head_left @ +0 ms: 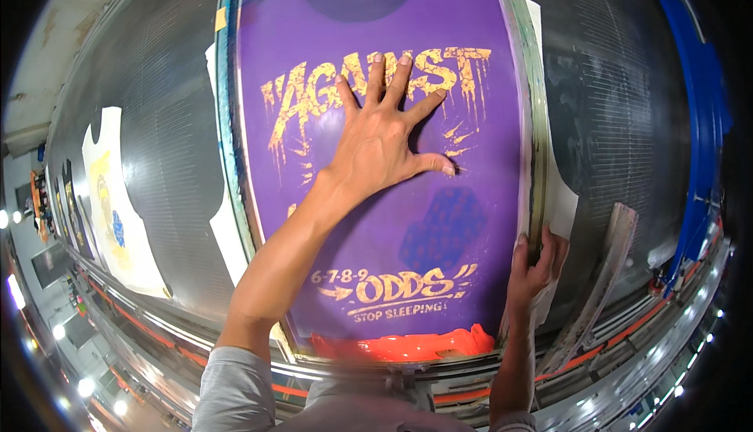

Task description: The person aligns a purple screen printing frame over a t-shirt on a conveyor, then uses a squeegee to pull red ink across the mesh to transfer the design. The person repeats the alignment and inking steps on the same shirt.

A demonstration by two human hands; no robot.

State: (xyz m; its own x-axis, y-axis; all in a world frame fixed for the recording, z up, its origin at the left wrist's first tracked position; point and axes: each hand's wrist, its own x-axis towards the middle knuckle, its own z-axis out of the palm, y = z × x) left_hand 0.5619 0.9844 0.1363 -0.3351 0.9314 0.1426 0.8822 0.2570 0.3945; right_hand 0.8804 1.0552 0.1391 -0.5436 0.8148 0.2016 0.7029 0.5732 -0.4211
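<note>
A purple printing screen (471, 220) lies before me in a frame, its pale yellow lettering patterns showing through the mesh. My left hand (376, 134) is pressed flat on the mesh over the upper lettering, fingers spread and holding nothing. At the frame's right rail (536, 150), low down, my right hand (540, 263) curls its fingers round the outer edge, with the thumb on the inner side. Bright red ink (408, 346) is pooled along the near end of the screen. White fabric (558, 189) sticks out from under the frame on both sides.
A long translucent-looking strip (592, 291) leans at the right of the frame. Farther left, a white cut garment piece (118, 205) with a yellow and blue print lies on the dark table (172, 118). A blue curved structure (706, 118) stands at the far right.
</note>
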